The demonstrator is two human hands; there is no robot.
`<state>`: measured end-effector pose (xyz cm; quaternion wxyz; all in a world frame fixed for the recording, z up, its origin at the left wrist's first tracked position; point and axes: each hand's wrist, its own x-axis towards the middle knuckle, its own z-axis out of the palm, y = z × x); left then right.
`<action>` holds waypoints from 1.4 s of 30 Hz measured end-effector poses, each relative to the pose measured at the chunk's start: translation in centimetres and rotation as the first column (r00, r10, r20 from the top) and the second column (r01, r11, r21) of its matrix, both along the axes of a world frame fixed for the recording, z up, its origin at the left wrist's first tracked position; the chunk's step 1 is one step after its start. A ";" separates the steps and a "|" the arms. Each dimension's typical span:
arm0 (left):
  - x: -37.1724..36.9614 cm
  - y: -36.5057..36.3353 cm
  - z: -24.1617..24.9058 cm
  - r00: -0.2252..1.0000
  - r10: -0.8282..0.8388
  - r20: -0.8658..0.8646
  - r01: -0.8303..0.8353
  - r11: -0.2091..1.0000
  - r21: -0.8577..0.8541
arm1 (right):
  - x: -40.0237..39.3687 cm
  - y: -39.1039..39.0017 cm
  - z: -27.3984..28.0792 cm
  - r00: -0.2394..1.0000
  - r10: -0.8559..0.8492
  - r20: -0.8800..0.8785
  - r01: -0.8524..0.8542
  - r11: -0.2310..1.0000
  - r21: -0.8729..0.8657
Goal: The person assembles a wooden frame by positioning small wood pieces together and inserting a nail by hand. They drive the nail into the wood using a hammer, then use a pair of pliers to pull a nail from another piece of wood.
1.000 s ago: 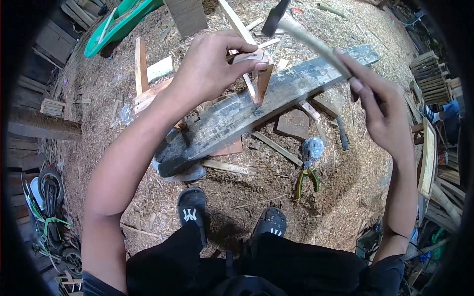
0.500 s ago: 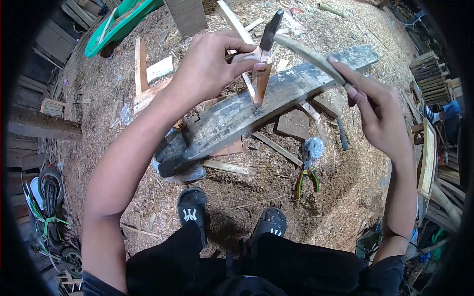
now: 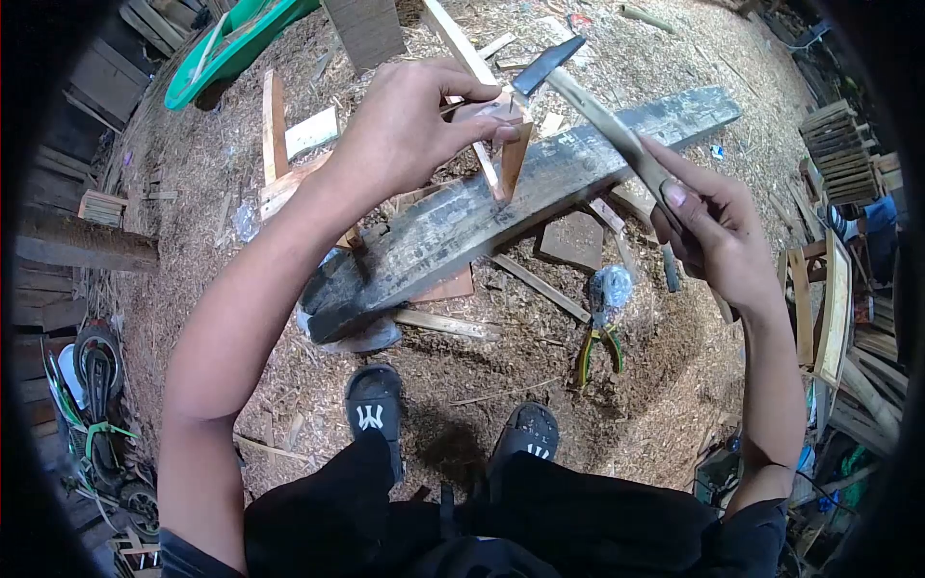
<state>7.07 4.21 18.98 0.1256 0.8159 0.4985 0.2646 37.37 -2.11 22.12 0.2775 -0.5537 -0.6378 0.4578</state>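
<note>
My right hand (image 3: 718,212) is wrapped round the wooden handle of a hammer (image 3: 609,125), whose dark head is at the upper end, close to my left fingers. My left hand (image 3: 409,120) pinches the top of a joined wooden piece (image 3: 515,164) between thumb and fingers. A thin nail (image 3: 512,103) seems to stand there beside the fingertips, partly hidden. The wooden piece rests with its lower end on a thick grey beam (image 3: 434,236), which lies at a slant across the ground before me.
Pliers (image 3: 599,354) with yellow-green handles and a clear plastic bag (image 3: 612,289) lie near my feet. Wood strips (image 3: 448,326) are scattered on the shavings-covered ground. A green basin (image 3: 231,53) stands at upper left, a small bike (image 3: 101,414) at left, and stacked slats (image 3: 836,144) at right.
The hammer has tilted, its head swinging a little to the right and down while my right hand moved lower. My left hand and the wooden piece have stayed nearly in place.
</note>
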 end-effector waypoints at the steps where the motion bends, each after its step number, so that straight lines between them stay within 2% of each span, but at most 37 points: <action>1: 0.1 0.0 0.2 1.000 0.015 0.000 -0.015 1.000 -0.020 | 0.2 0.2 -0.1 0.999 -0.005 -0.039 0.004 1.000 -0.005; 4: 0.2 -0.1 0.3 1.000 0.018 0.000 -0.018 0.999 -0.041 | 0.4 0.4 -0.8 0.998 0.058 -0.027 -0.057 0.998 0.019; 8: 0.0 0.1 -0.3 1.000 -0.006 0.014 0.006 1.000 0.020 | -0.1 0.1 -0.3 0.999 -0.003 -0.037 0.001 0.999 -0.051; 10: 0.0 0.2 -0.4 1.000 -0.014 0.025 0.013 1.000 0.023 | 0.1 0.4 -0.2 0.991 -0.006 -0.131 -0.002 0.998 -0.064; 11: 0.0 0.3 -0.3 0.999 -0.021 0.035 0.020 0.999 0.026 | 0.1 0.3 -0.2 0.991 -0.006 -0.131 -0.003 0.998 -0.063; 13: 0.0 0.2 -0.2 1.000 -0.011 0.023 0.010 1.000 0.023 | 0.0 0.2 -0.3 0.998 0.061 -0.022 -0.062 0.998 -0.027; 17: -0.1 0.0 -0.2 1.000 -0.004 0.025 0.004 1.000 0.009 | 0.3 0.6 0.0 0.998 0.037 -0.045 -0.037 0.999 0.003; 19: 0.1 -0.1 -0.3 1.000 0.002 0.028 -0.002 1.000 0.009 | 0.3 0.8 0.5 0.996 0.054 0.075 -0.069 0.976 0.206; 20: 0.2 -0.1 -0.2 1.000 0.007 0.030 -0.008 1.000 0.011 | 0.4 1.0 0.7 0.996 0.055 0.075 -0.069 0.976 0.207; 22: 0.5 -0.3 0.2 1.000 0.026 0.013 -0.026 1.000 -0.016 | 0.9 1.3 1.1 0.895 0.117 0.431 -0.306 0.863 0.402; 24: 0.5 -0.2 0.2 0.999 0.044 -0.004 -0.044 0.998 -0.041 | 0.6 1.1 2.0 0.888 0.092 0.450 -0.322 0.822 0.469; 26: 0.1 0.1 -0.5 1.000 -0.023 0.008 0.022 0.998 0.061 | 0.1 0.8 2.6 0.881 0.070 0.467 -0.342 0.776 0.530; 28: 0.1 0.0 -0.4 1.000 -0.023 0.016 0.022 0.999 0.045 | -0.2 0.5 2.9 0.883 0.055 0.467 -0.357 0.725 0.589; 29: 0.2 0.0 -0.3 0.999 -0.023 0.025 0.023 0.999 0.030 | 0.1 0.8 2.9 0.883 0.056 0.467 -0.357 0.726 0.588; 31: 0.5 -0.2 -0.2 1.000 -0.005 0.015 0.005 1.000 0.014 | 0.8 1.4 3.0 0.791 0.089 0.606 -0.480 0.704 0.523; 32: 0.5 -0.2 -0.1 1.000 0.018 0.007 -0.018 1.000 -0.003 | 0.8 1.4 3.2 0.790 0.088 0.606 -0.481 0.703 0.524; 34: 0.4 -0.2 0.0 1.000 0.010 0.011 -0.010 1.000 -0.012 | 0.5 1.4 3.5 0.883 -0.010 0.470 -0.325 0.708 0.626; 35: 0.3 -0.3 0.1 1.000 -0.001 0.014 0.002 1.000 -0.021 | -0.2 1.2 3.3 0.930 0.052 0.363 -0.299 0.683 0.667; 36: 0.4 -0.4 0.3 1.000 -0.001 0.015 0.001 1.000 -0.021 | -0.1 1.3 2.9 0.930 0.053 0.364 -0.299 0.682 0.667; 38: 0.5 -0.4 0.6 0.999 0.030 -0.019 -0.031 0.998 -0.062 | 0.1 1.5 2.2 0.818 0.073 0.570 -0.487 0.617 0.619; 39: 0.5 -0.3 0.4 0.999 0.027 -0.022 -0.029 0.998 -0.060 | 0.2 1.4 2.9 0.833 0.106 0.542 -0.417 0.765 0.491; 40: 0.4 -0.1 -0.2 1.000 0.005 0.005 -0.005 1.000 -0.008 | 0.2 1.3 3.2 0.833 0.109 0.542 -0.419 0.764 0.490; 42: 0.2 0.0 -0.6 0.999 -0.015 0.032 0.013 0.999 0.039 | 0.0 1.2 3.3 0.913 0.009 0.407 -0.255 0.792 0.555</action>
